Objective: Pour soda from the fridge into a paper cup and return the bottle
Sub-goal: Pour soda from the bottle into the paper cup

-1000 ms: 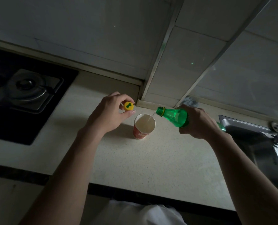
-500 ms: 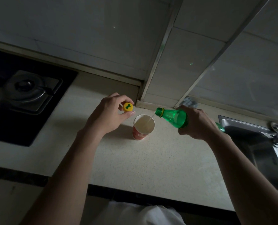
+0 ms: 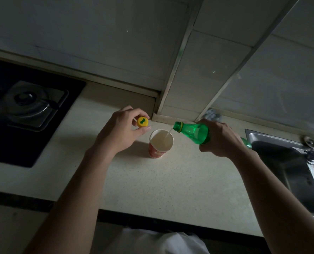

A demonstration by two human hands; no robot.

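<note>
Pouring: right hand (image 3: 220, 138) grips tilted bottle (image 3: 192, 132), mouth at 1 o'clock of cup (image 3: 160, 143) on table (image 3: 170, 189), left hand (image 3: 119, 132) pinches cap (image 3: 142, 121) at 10 o'clock; cup looks near full, so ease tilt back gently.

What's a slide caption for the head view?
Right hand pours soda from green bottle into paper cup; left hand holds yellow cap.
</note>
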